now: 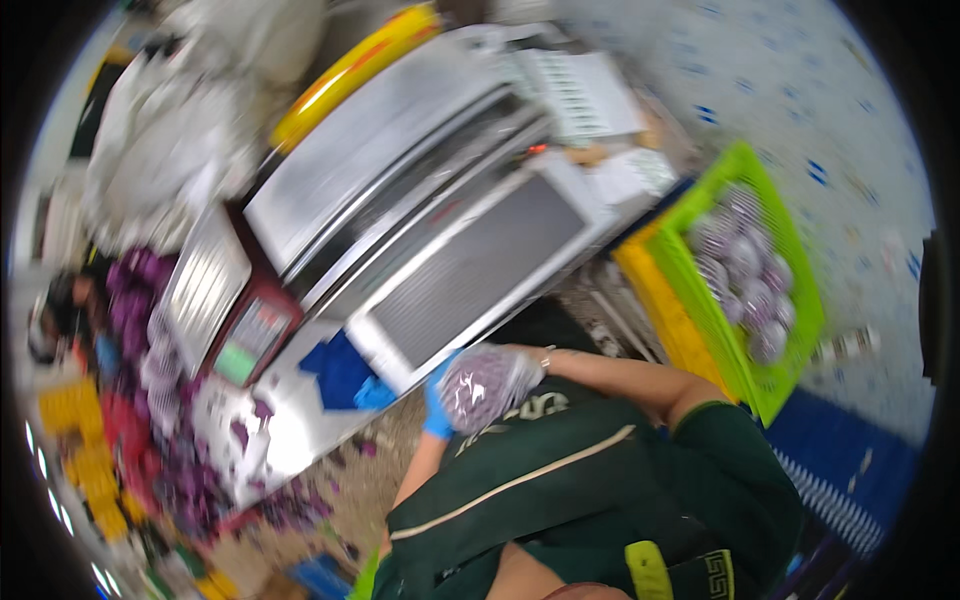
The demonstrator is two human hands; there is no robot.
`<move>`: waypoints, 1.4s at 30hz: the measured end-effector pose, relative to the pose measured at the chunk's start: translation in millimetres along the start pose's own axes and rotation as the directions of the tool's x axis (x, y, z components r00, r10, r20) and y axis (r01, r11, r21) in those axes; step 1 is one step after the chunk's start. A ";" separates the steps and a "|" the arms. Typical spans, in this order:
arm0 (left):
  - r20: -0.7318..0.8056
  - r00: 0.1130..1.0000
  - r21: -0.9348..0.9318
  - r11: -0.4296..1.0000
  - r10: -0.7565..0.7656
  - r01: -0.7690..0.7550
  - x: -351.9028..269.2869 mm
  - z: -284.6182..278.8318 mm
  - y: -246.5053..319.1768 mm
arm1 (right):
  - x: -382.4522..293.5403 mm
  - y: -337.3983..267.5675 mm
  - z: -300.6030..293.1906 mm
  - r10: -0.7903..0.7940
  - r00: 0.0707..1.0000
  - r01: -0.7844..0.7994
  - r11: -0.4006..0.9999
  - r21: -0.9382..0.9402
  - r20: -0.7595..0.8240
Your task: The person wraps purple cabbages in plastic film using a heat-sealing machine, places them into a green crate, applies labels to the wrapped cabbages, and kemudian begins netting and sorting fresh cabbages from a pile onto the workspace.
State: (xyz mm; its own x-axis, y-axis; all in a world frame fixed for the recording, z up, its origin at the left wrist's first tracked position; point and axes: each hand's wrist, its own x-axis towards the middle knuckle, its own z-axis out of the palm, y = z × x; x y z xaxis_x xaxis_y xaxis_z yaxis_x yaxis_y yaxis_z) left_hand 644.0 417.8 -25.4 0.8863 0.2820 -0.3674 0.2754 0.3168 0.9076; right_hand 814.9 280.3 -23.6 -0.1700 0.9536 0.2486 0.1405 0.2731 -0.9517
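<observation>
A round purple vegetable, apparently a red cabbage, in shiny clear film (476, 388) is held close in front of my dark green apron. My left hand (439, 397), in a blue glove, grips its left side. From the right, my right hand (531, 363) meets the bundle at the gathered film; its fingers are mostly hidden, and a bracelet circles the wrist. Just beyond the bundle lies the grey ribbed plate (480, 270) of a film-wrapping machine (390, 165). A dark blue cloth (337, 371) sits by the plate's left corner.
A weighing scale (251, 341) stands left of the machine. Purple leaf scraps (240, 435) lie on the white worktop (292, 435), with a heap of purple produce (187, 480) beyond. At right, a lime-green basket (806, 300) holds several wrapped purple heads (746, 259). Paper sheets (592, 94) rest behind.
</observation>
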 end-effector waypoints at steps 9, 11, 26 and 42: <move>0.710 0.662 0.328 0.945 -0.238 -0.012 66.7 200.0 207.6 | -128.8 -101.7 -49.6 0.514 0.605 -0.414 0.856 0.310 -0.608; 0.805 0.573 0.437 0.806 -0.153 -0.400 67.3 236.9 205.5 | -184.5 -179.2 -76.4 0.552 0.409 0.080 0.771 0.632 -0.726; 0.322 0.844 0.482 0.841 -0.429 0.244 142.4 507.4 121.1 | -537.1 -262.9 -39.4 0.607 -0.206 0.148 0.795 0.589 -0.768; 0.464 0.641 0.721 0.681 -0.612 0.128 123.2 529.8 73.8 | -773.4 -320.2 -87.2 -0.428 -0.830 -0.557 0.591 0.583 -0.358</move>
State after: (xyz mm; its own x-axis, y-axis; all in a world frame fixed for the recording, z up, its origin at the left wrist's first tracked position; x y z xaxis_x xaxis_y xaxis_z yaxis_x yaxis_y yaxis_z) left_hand 970.8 -3.8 104.0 0.5723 -0.4328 -0.6965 0.5697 -0.4011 0.7173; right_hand 986.4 -533.6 104.7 0.4305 -0.8625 0.2660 -0.3908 -0.4438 -0.8064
